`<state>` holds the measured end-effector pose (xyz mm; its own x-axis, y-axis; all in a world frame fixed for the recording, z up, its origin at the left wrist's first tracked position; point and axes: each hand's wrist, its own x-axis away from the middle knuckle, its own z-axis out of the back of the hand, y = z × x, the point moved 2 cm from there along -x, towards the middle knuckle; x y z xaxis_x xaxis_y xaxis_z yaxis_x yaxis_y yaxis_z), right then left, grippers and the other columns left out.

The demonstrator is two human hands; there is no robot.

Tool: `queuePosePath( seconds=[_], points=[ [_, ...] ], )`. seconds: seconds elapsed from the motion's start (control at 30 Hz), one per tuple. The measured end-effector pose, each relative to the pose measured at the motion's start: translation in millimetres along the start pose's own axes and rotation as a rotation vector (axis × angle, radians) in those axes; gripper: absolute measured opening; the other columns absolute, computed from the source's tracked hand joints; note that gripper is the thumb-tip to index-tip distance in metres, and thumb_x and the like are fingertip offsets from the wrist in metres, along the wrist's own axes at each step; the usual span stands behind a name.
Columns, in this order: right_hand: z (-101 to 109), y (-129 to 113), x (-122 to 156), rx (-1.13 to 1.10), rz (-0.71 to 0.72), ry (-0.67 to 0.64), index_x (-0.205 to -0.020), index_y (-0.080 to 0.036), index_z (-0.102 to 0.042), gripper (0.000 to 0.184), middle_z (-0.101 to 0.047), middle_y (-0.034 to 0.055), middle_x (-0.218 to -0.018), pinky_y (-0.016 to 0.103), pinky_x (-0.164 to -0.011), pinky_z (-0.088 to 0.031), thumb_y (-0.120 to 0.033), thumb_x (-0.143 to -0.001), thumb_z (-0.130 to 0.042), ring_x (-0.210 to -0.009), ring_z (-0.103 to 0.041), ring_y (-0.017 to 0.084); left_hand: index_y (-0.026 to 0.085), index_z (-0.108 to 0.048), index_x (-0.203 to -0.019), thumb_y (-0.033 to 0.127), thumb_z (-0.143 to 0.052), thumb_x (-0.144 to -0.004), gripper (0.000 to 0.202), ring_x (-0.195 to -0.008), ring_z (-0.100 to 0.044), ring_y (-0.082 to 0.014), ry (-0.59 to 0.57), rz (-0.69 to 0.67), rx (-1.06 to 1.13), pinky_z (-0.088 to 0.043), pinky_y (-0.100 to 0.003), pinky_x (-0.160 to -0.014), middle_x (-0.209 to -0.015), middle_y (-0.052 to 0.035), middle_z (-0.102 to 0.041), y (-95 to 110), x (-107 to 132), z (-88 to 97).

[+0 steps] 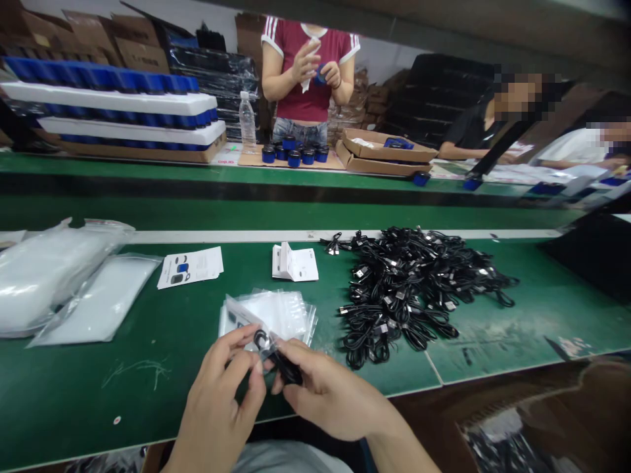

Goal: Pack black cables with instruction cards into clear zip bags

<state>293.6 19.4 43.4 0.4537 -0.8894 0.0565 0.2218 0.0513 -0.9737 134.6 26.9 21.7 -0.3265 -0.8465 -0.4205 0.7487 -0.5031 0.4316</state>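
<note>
Head camera looks down on both bare hands, held close together just above a green workbench. The right hand is curled nearly shut around a short black cable, gathered into a tight bundle, its fingers wrapped over the dark coil. The left hand is partly closed, with thumb and fingertips pinched at a small loop of the same cable, though the fingers hide exactly how it is gripped. The work in hand is this one cable, held up between the two hands, touching the edge of a stack of clear zip bags directly behind it.

Farther up the bench, a heap of tangled black cables lies to the right – small tags or plugs glint throughout it. A folded white card and a printed leaflet lie beyond the bags, and two large plastic sacks of white bags sit on the left. A cardboard box stands below the bench's right edge.

Across a second green bench, a standing co-worker handles something small and blue, behind blue-lidded jars and a water bottle. Two seated co-workers work farther right.
</note>
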Motion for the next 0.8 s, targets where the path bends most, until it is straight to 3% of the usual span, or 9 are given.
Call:
queuePosePath(
  seconds=[0.13, 0.2, 0.3, 0.37, 0.5, 0.6, 0.7, 0.73, 0.8],
  points=[
    [4.6, 8.6, 5.3, -0.303, -0.038, -0.067, -0.117, -0.026, -0.058, 0.039, -0.065, -0.0017, -0.094, 0.03, -0.081, -0.05, -0.011, -0.082, -0.052, -0.088, -0.06, 0.015, 0.021, -0.058, -0.077, 0.02, -0.045, -0.084, 0.015, -0.096, -0.057, -0.0202, -0.02, -0.032, 0.006, -0.051, -0.031, -0.076, -0.113, -0.0088, -0.048, 3.6, 2.2, 1.1],
    [0.8, 17.4, 2.9, -0.321, -0.09, 0.062, -0.104, -0.024, -0.066, 0.027, -0.067, -0.0026, -0.082, 0.03, -0.078, -0.051, -0.017, -0.078, -0.06, -0.077, -0.062, 0.015, 0.021, -0.057, -0.077, 0.019, -0.045, -0.084, 0.014, -0.096, -0.056, -0.02, -0.018, -0.053, 0.007, -0.051, -0.031, -0.076, -0.114, -0.009, -0.046, 5.8, 2.0, 0.1],
    [-6.2, 30.0, -2.1, -0.296, -0.226, 0.355, -0.086, -0.017, -0.071, 0.021, -0.061, -0.0037, -0.056, 0.023, -0.053, -0.05, -0.024, -0.067, -0.073, -0.051, -0.057, 0.012, 0.021, -0.057, -0.078, 0.018, -0.046, -0.083, 0.013, -0.096, -0.055, -0.0197, -0.006, -0.074, 0.013, -0.052, -0.031, -0.075, -0.116, -0.0093, -0.043, 7.8, 0.6, -2.5],
    [-9.8, 32.0, -3.8, -0.271, -0.246, 0.427, -0.083, -0.015, -0.07, 0.018, -0.058, -0.0033, -0.053, 0.021, -0.045, -0.047, -0.026, -0.069, -0.07, -0.046, -0.056, 0.012, 0.021, -0.057, -0.078, 0.018, -0.046, -0.083, 0.013, -0.095, -0.055, -0.02, 0.002, -0.075, 0.009, -0.052, -0.032, -0.074, -0.117, -0.0094, -0.042, 7.9, -0.2, -3.4],
    [-12.7, 22.4, -1.5, 0.002, -0.054, 0.382, -0.078, -0.019, -0.068, 0.019, -0.066, 0.0005, -0.068, 0.023, -0.056, -0.049, -0.02, -0.084, -0.05, -0.056, -0.061, 0.013, 0.02, -0.058, -0.078, 0.018, -0.048, -0.082, 0.011, -0.092, -0.053, -0.0207, 0.003, -0.084, 0.007, -0.051, -0.033, -0.073, -0.119, -0.0105, -0.041, 11.0, 0.9, -3.2],
    [-12.5, 18.1, 2.4, 0.307, -0.005, 0.63, -0.063, -0.019, -0.059, 0.016, -0.06, -0.0004, -0.057, 0.025, -0.055, -0.045, -0.021, -0.078, -0.059, -0.053, -0.056, 0.014, 0.02, -0.058, -0.077, 0.018, -0.048, -0.082, 0.011, -0.088, -0.053, -0.0189, -0.005, -0.068, 0.048, -0.05, -0.034, -0.072, -0.121, -0.0106, -0.04, 19.0, 3.6, -3.7],
    [-10.6, 19.0, 2.2, 0.417, -0.053, 0.86, -0.076, -0.019, -0.057, 0.014, -0.061, 0.003, -0.072, 0.027, -0.058, -0.046, -0.023, -0.069, -0.068, -0.062, -0.057, 0.017, 0.021, -0.058, -0.074, 0.019, -0.046, -0.083, 0.015, -0.088, -0.053, -0.0188, 0.021, -0.016, 0.108, -0.048, -0.036, -0.075, -0.122, -0.0104, -0.04, 27.4, 6.7, -4.4],
    [-9.2, 19.8, 0.8, 0.41, -0.07, 0.861, -0.082, -0.018, -0.057, 0.019, -0.062, 0.0043, -0.078, 0.027, -0.061, -0.046, -0.023, -0.068, -0.069, -0.066, -0.057, 0.017, 0.021, -0.058, -0.073, 0.019, -0.045, -0.083, 0.016, -0.09, -0.053, -0.0197, 0.023, -0.004, 0.125, -0.048, -0.036, -0.075, -0.121, -0.0106, -0.041, 29.0, 7.3, -4.5],
    [-6.2, 21.9, -3.7, 0.316, -0.118, 0.697, -0.08, -0.018, -0.059, 0.014, -0.063, 0.0029, -0.076, 0.024, -0.059, -0.045, -0.023, -0.07, -0.068, -0.065, -0.057, 0.015, 0.022, -0.058, -0.07, 0.019, -0.046, -0.081, 0.016, -0.097, -0.052, -0.0228, 0.004, -0.024, 0.122, -0.047, -0.037, -0.076, -0.119, -0.0103, -0.047, 29.5, 7.2, -3.2]
  ],
)
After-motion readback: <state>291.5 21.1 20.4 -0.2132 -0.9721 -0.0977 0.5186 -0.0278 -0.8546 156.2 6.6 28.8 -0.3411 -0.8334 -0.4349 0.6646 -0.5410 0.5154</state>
